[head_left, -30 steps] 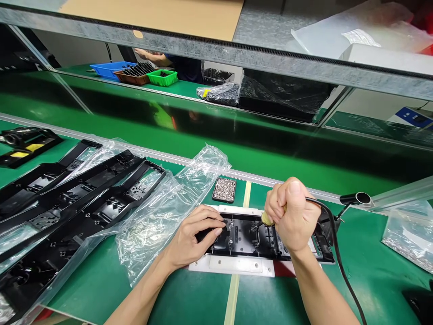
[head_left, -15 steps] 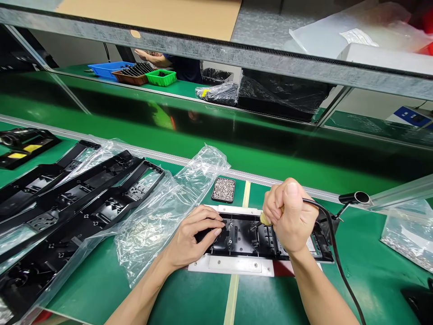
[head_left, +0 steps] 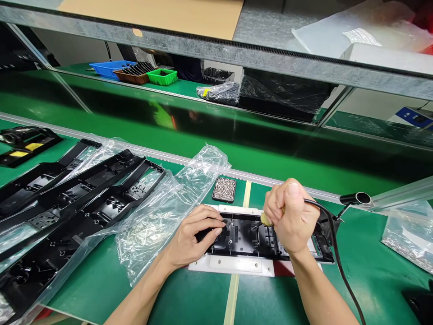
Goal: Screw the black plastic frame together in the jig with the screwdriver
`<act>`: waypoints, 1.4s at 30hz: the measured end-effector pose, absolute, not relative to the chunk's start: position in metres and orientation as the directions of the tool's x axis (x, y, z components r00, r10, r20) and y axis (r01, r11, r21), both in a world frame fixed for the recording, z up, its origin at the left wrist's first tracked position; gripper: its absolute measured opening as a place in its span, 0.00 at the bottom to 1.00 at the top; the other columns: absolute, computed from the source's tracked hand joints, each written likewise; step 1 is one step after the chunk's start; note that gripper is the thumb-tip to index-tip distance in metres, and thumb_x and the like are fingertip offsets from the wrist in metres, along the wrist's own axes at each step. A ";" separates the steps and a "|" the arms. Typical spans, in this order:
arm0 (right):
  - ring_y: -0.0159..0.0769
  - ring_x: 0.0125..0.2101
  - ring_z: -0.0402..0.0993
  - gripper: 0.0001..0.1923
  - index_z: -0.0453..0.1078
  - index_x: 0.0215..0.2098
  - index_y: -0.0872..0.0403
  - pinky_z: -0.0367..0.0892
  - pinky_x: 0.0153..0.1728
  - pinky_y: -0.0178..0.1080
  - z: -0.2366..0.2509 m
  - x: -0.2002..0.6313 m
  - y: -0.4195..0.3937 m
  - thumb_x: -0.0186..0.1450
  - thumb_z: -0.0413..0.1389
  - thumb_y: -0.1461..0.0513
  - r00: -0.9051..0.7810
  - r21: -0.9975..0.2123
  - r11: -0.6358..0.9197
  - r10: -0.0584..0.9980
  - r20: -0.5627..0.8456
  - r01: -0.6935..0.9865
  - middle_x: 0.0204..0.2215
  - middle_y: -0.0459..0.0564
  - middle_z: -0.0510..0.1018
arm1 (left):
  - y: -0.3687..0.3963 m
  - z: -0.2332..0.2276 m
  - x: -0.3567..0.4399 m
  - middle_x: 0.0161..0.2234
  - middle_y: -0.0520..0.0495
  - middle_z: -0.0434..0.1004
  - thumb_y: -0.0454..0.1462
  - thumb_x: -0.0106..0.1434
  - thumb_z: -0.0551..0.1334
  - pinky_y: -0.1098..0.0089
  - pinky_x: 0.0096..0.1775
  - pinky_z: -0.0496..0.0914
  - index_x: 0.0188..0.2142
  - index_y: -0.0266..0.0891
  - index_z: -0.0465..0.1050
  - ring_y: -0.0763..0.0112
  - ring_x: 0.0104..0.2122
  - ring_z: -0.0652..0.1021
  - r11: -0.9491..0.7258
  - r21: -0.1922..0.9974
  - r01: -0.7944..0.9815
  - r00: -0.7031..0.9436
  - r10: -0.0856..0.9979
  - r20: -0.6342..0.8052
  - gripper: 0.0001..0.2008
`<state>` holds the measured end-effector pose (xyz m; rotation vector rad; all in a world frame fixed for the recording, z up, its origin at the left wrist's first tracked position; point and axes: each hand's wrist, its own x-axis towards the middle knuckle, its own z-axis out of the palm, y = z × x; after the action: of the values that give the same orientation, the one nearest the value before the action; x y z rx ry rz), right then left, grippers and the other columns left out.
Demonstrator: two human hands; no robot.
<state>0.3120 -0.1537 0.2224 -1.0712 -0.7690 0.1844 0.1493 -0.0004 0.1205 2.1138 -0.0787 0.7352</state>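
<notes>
A long black plastic housing (head_left: 241,239) lies, its ribbed inside facing up, in a white fixture (head_left: 233,265) on the bench. My left hand (head_left: 199,232) is curled over the housing's left end, fingers on the far side and thumb nearer me, holding it down. In a closed fist, thumb on top, my right hand (head_left: 292,216) grips a corded soldering iron by its yellowish handle (head_left: 266,220). The iron points down-left into the middle of the housing; its tip is hard to make out. Beyond the housing sits a small black tray of tiny metal inserts (head_left: 224,189).
More black housings (head_left: 84,212) lie at left beside crumpled clear plastic film (head_left: 158,216). A black cord (head_left: 338,253) runs down from my right fist. An iron holder (head_left: 355,198) and a bag of small parts (head_left: 409,239) stand right. A metal shelf (head_left: 216,52) spans overhead.
Both hands and the soldering iron look the same. Across the bench, a co-worker's hand seen earlier is out of sight now.
</notes>
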 end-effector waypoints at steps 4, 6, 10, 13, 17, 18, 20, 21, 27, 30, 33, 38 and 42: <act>0.24 0.14 0.53 0.24 0.58 0.24 0.52 0.50 0.12 0.30 0.223 0.312 -0.154 0.77 0.53 0.55 0.732 -0.841 0.493 0.486 0.477 0.220 0.15 0.39 0.59 | -0.001 0.120 0.149 0.46 0.44 0.81 0.30 0.72 0.64 0.54 0.53 0.74 0.49 0.43 0.81 0.58 0.50 0.78 -0.616 0.724 -0.310 0.823 0.208 0.529 0.11; 0.23 0.14 0.53 0.24 0.58 0.24 0.52 0.50 0.12 0.29 0.223 0.312 -0.154 0.77 0.53 0.55 0.731 -0.838 0.498 0.485 0.481 0.222 0.15 0.39 0.59 | -0.001 0.120 0.149 0.46 0.43 0.81 0.30 0.72 0.64 0.54 0.53 0.74 0.49 0.43 0.81 0.58 0.50 0.78 -0.617 0.724 -0.307 0.822 0.211 0.529 0.10; 0.23 0.14 0.53 0.24 0.59 0.24 0.53 0.50 0.13 0.29 0.223 0.312 -0.153 0.77 0.54 0.55 0.739 -0.840 0.501 0.482 0.472 0.209 0.15 0.39 0.59 | -0.001 0.120 0.149 0.46 0.42 0.81 0.31 0.72 0.64 0.52 0.53 0.74 0.50 0.42 0.81 0.57 0.50 0.78 -0.615 0.727 -0.305 0.824 0.212 0.525 0.10; 0.23 0.14 0.53 0.24 0.58 0.23 0.53 0.49 0.13 0.29 0.223 0.312 -0.153 0.77 0.54 0.55 0.744 -0.842 0.498 0.479 0.465 0.206 0.15 0.39 0.59 | -0.001 0.120 0.149 0.46 0.42 0.81 0.31 0.72 0.64 0.52 0.53 0.75 0.49 0.42 0.81 0.56 0.50 0.78 -0.613 0.730 -0.303 0.826 0.213 0.522 0.10; 0.24 0.14 0.53 0.24 0.59 0.23 0.52 0.49 0.13 0.30 0.224 0.311 -0.153 0.76 0.54 0.55 0.743 -0.843 0.496 0.480 0.466 0.208 0.15 0.39 0.59 | -0.001 0.121 0.150 0.45 0.42 0.81 0.30 0.72 0.64 0.53 0.53 0.75 0.49 0.42 0.81 0.57 0.50 0.78 -0.618 0.724 -0.306 0.821 0.214 0.529 0.10; 0.24 0.14 0.53 0.24 0.59 0.23 0.52 0.49 0.12 0.30 0.224 0.311 -0.154 0.76 0.54 0.54 0.742 -0.842 0.497 0.481 0.467 0.208 0.15 0.39 0.59 | -0.001 0.121 0.150 0.45 0.43 0.81 0.30 0.72 0.64 0.54 0.53 0.75 0.49 0.42 0.81 0.57 0.50 0.78 -0.618 0.724 -0.307 0.820 0.214 0.531 0.10; 0.24 0.14 0.53 0.24 0.58 0.23 0.52 0.49 0.12 0.30 0.225 0.311 -0.154 0.77 0.54 0.55 0.741 -0.841 0.499 0.480 0.469 0.208 0.15 0.39 0.59 | -0.001 0.121 0.149 0.45 0.43 0.81 0.30 0.72 0.64 0.54 0.53 0.75 0.49 0.43 0.81 0.57 0.50 0.78 -0.617 0.726 -0.305 0.821 0.216 0.529 0.10; 0.24 0.14 0.53 0.24 0.58 0.23 0.53 0.49 0.12 0.30 0.225 0.311 -0.154 0.77 0.54 0.55 0.741 -0.841 0.499 0.481 0.469 0.209 0.15 0.39 0.59 | -0.001 0.121 0.149 0.45 0.43 0.81 0.30 0.72 0.64 0.54 0.53 0.74 0.49 0.43 0.81 0.57 0.50 0.78 -0.615 0.727 -0.304 0.822 0.216 0.527 0.10; 0.23 0.14 0.54 0.24 0.58 0.23 0.53 0.49 0.12 0.29 0.225 0.312 -0.154 0.77 0.53 0.55 0.740 -0.839 0.502 0.479 0.472 0.211 0.15 0.39 0.59 | -0.001 0.120 0.149 0.46 0.42 0.81 0.30 0.72 0.64 0.53 0.53 0.74 0.49 0.42 0.82 0.57 0.50 0.78 -0.606 0.732 -0.312 0.823 0.213 0.527 0.11; 0.23 0.14 0.53 0.24 0.58 0.23 0.52 0.49 0.12 0.29 0.226 0.312 -0.154 0.76 0.54 0.55 0.742 -0.836 0.506 0.475 0.473 0.210 0.15 0.39 0.59 | -0.001 0.120 0.149 0.45 0.42 0.81 0.31 0.72 0.64 0.52 0.53 0.75 0.49 0.42 0.82 0.57 0.50 0.78 -0.606 0.733 -0.310 0.822 0.216 0.526 0.10; 0.23 0.14 0.53 0.24 0.58 0.23 0.52 0.49 0.12 0.30 0.226 0.312 -0.154 0.76 0.54 0.55 0.741 -0.838 0.502 0.476 0.473 0.213 0.15 0.39 0.59 | -0.001 0.121 0.149 0.45 0.41 0.81 0.31 0.73 0.64 0.51 0.53 0.75 0.49 0.42 0.82 0.56 0.50 0.78 -0.607 0.733 -0.308 0.824 0.216 0.525 0.10; 0.24 0.14 0.54 0.24 0.58 0.23 0.52 0.49 0.13 0.30 0.224 0.312 -0.155 0.77 0.53 0.55 0.744 -0.845 0.492 0.480 0.465 0.210 0.16 0.40 0.59 | -0.002 0.122 0.149 0.45 0.41 0.81 0.31 0.73 0.64 0.51 0.53 0.75 0.49 0.42 0.82 0.56 0.50 0.78 -0.610 0.731 -0.306 0.824 0.215 0.525 0.10; 0.24 0.14 0.54 0.24 0.59 0.23 0.52 0.49 0.13 0.30 0.223 0.312 -0.155 0.77 0.53 0.55 0.744 -0.844 0.493 0.479 0.466 0.211 0.16 0.39 0.59 | -0.002 0.122 0.150 0.45 0.42 0.82 0.31 0.72 0.64 0.52 0.53 0.75 0.49 0.42 0.82 0.57 0.49 0.78 -0.612 0.726 -0.313 0.819 0.213 0.532 0.10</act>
<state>0.3118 -0.1550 0.2226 -1.0676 -0.7486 0.1828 0.1496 -0.0017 0.1218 2.1031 -0.0730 0.7435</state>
